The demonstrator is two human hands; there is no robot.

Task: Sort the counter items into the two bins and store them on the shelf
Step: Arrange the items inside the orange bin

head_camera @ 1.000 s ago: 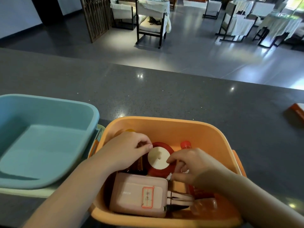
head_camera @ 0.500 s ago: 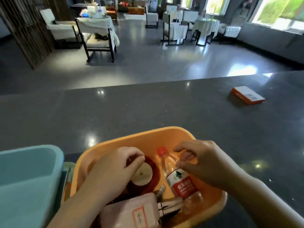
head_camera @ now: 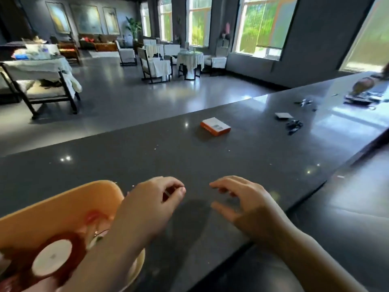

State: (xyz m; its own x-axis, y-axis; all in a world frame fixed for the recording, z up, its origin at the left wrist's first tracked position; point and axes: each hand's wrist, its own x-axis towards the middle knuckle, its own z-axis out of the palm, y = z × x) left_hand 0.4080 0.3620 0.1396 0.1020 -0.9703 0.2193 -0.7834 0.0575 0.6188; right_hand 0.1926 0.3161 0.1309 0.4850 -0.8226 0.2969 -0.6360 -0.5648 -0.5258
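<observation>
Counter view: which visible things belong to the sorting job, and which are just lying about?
Job: orange bin, red tape roll inside it, orange-and-white box on the counter, both hands.
Lying about: dining tables, chairs, paintings, windows.

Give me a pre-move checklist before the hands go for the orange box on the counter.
1. Left hand free: cannot tell; fingers are curled, perhaps pinching something small, and the view is blurred.
2. Right hand free: ok; fingers relaxed, holding nothing, above the counter.
3. Orange box in view and unobstructed: ok; it lies flat, alone, beyond both hands.
4. Path to the box: ok; only bare counter lies between it and the hands.
5. Orange bin has room: cannot tell; only part of it shows, with the red tape roll inside.
6. Blue bin within reach: cannot tell; it is out of view.
</observation>
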